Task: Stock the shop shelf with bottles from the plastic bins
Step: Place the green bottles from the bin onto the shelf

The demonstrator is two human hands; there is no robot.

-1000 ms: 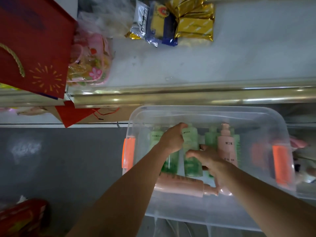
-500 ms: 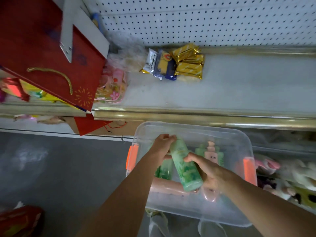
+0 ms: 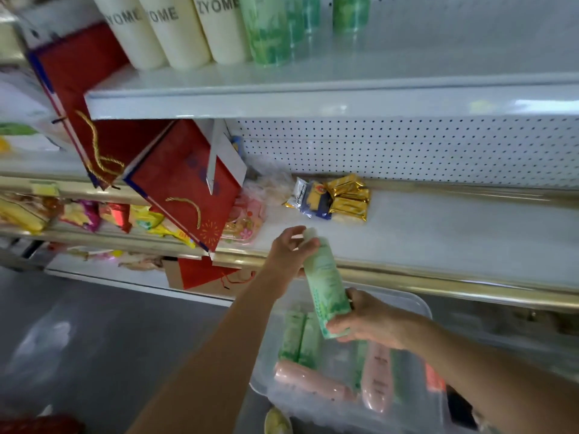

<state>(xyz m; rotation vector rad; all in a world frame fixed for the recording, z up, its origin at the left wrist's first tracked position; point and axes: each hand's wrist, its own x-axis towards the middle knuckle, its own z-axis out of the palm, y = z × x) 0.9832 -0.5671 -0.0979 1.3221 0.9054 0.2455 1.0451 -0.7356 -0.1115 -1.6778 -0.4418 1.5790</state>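
Observation:
A green bottle (image 3: 327, 286) is held tilted above the clear plastic bin (image 3: 416, 300), its cap toward the shelf. My left hand (image 3: 289, 253) grips its neck near the cap, and my right hand (image 3: 369, 319) holds its base. Inside the bin lie more green bottles (image 3: 299, 339) and pink bottles (image 3: 377, 379). The middle shelf (image 3: 438, 245) with its gold front rail lies just beyond the bottle. On the top shelf (image 3: 344, 89) stand cream bottles (image 3: 175, 29) and green bottles (image 3: 269, 29).
Red gift bags (image 3: 185, 186) lean at the left of the middle shelf. Gold and blue packets (image 3: 335, 197) lie at its back beside a pink wrapped item (image 3: 247, 220). Snack packs (image 3: 94, 214) fill the left shelf. Grey floor lies below left.
Both hands have lifted the green bottle out of the bin and up toward the middle shelf. The view has tilted upward, bringing the top shelf into sight.

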